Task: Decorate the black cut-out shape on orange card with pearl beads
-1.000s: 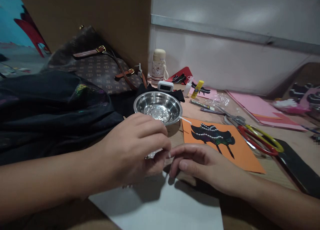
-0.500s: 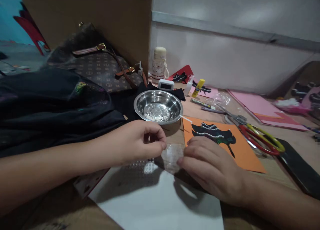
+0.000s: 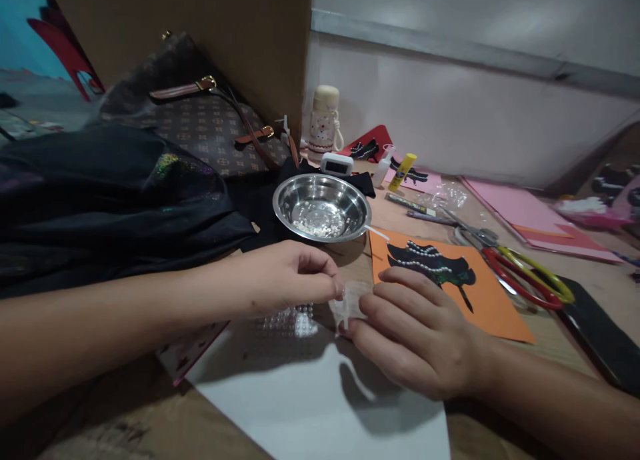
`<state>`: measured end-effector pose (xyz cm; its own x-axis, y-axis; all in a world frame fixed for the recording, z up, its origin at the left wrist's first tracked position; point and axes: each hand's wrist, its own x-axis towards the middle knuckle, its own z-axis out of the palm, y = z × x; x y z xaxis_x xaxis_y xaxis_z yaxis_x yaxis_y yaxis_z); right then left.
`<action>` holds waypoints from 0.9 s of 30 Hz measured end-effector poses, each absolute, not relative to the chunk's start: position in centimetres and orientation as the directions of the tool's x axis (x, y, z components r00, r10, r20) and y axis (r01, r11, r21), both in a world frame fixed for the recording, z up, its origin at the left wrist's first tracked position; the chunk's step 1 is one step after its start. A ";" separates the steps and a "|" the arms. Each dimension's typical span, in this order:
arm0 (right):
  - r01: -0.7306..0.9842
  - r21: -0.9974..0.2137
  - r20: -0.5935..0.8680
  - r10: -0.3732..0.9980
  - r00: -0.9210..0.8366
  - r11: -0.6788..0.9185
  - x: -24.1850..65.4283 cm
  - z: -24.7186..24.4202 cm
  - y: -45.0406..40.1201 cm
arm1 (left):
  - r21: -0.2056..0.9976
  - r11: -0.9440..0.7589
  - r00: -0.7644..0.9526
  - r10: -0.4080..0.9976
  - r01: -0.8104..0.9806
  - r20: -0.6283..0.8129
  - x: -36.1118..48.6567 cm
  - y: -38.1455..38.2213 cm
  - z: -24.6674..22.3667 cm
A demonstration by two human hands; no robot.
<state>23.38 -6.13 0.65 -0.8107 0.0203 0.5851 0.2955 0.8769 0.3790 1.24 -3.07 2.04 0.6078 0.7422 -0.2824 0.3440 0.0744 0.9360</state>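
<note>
My left hand (image 3: 295, 280) is closed, thumb and forefinger pinched at the left edge of a small clear plastic piece (image 3: 353, 300). From the other side, my right hand (image 3: 415, 333) grips the same piece between thumb and fingers. Beneath my left hand lies a sheet of pearl beads (image 3: 290, 320), partly hidden, on white paper (image 3: 320, 400). An orange card (image 3: 495, 307) with a black cut-out (image 3: 430, 263) trimmed in pearls sits beyond my right hand. Behind both hands stands a metal bowl (image 3: 323, 210) with small pale bits in it.
Red and yellow scissors (image 3: 525, 273) and a black phone-like object (image 3: 600, 333) lie at the right. A glue stick (image 3: 401, 172), a bottle (image 3: 324, 123) and a white device (image 3: 337, 164) stand behind. Dark cloth (image 3: 110, 200) and a patterned bag (image 3: 200, 127) fill the left.
Both hands have come closer together, and my right hand has moved left onto the clear plastic. The view has shifted slightly, so the background sits a little further right.
</note>
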 end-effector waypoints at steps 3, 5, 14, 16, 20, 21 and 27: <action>0.272 0.362 0.565 0.022 -0.825 0.892 23.5 0.8 -6.3 | 0.936 0.059 0.605 0.748 0.348 -0.272 1.2 -3.0 1.9; 0.267 0.345 0.563 0.029 -0.826 0.900 23.6 0.7 -6.4 | 0.932 0.046 0.596 0.757 0.360 -0.268 1.1 -2.9 1.7; 0.289 0.303 0.581 0.065 -0.812 0.908 24.1 0.9 -6.3 | 0.910 -0.019 0.593 0.764 0.414 -0.254 0.9 -2.6 1.2; 0.292 0.285 0.569 0.084 -0.818 0.913 24.1 1.1 -6.4 | 0.900 -0.044 0.588 0.771 0.433 -0.245 0.9 -2.7 1.2; 0.267 0.271 0.549 0.080 -0.832 0.925 24.1 1.4 -6.7 | 0.884 -0.097 0.584 0.783 0.457 -0.215 0.9 -2.9 1.3; 0.265 0.261 0.549 0.083 -0.832 0.928 24.0 1.5 -6.8 | 0.878 -0.117 0.584 0.786 0.464 -0.203 1.0 -2.9 1.3; 0.277 0.239 0.446 0.149 -0.882 0.931 22.9 1.6 -7.8 | 0.728 -0.395 0.592 0.805 0.560 -0.018 0.9 -3.0 1.3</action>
